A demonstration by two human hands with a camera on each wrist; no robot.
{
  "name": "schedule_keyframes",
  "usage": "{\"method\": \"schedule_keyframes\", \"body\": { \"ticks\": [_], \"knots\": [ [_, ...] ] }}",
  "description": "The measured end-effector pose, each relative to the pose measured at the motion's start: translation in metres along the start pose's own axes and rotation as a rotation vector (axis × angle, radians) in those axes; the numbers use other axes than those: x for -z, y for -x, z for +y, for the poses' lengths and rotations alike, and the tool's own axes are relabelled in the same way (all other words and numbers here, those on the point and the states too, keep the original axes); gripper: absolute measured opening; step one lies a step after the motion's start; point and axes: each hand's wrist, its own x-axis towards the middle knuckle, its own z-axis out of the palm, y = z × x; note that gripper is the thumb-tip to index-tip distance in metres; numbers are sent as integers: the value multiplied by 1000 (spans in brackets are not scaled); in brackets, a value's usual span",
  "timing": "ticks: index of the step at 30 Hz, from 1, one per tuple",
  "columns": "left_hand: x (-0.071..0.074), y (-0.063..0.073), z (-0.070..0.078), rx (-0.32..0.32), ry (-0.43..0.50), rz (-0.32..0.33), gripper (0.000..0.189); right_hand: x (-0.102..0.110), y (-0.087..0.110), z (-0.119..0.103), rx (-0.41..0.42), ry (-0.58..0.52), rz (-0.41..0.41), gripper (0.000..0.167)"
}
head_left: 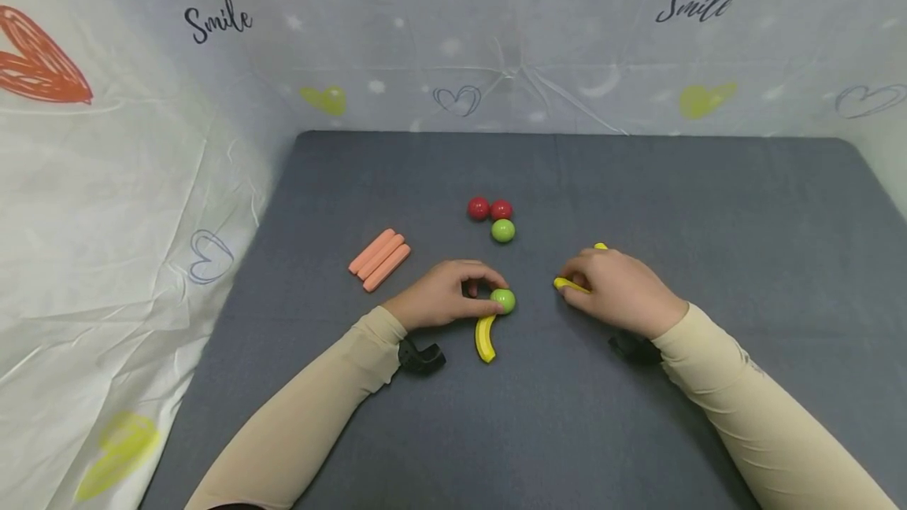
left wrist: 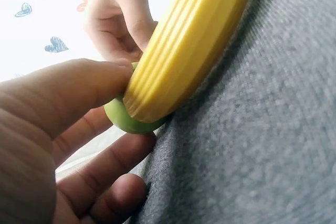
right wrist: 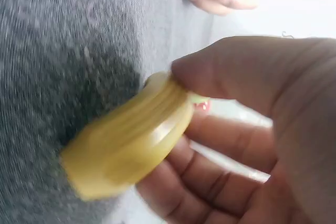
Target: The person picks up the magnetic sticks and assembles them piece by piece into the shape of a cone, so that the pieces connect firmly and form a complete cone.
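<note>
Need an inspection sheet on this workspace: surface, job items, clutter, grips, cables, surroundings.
Surface: grey tabletop, fabric-like texture.
Job items: green ball in the left grip; yellow banana-shaped piece in the right grip; second banana-shaped piece lying just on the near side of that ball.
Clutter: three pinkish sticks side by side; two red balls and another green ball clustered beyond the hands.
Grips: left holds the ball between thumb and fingers; right pinches its piece.
Cables: nothing seen.
Surroundings: white sheet printed with hearts and "Smile".
</note>
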Motion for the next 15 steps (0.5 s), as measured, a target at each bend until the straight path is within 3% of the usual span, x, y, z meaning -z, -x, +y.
{"method": "schedule_keyframes", "body": {
  "ticks": [5, 11, 15],
  "knots": [
    [0, -1, -1, -11, -8, 1, 28, -7, -4, -3, 57, -89, 8, 4],
    [0, -1, 0, -4, -3, 1, 28, -14, -8, -3, 106, -294, -96, 6],
    [0, 0, 1, 4, 1, 7, 27, -19, -9, -2, 108, -372, -144, 8]
  ]
}}
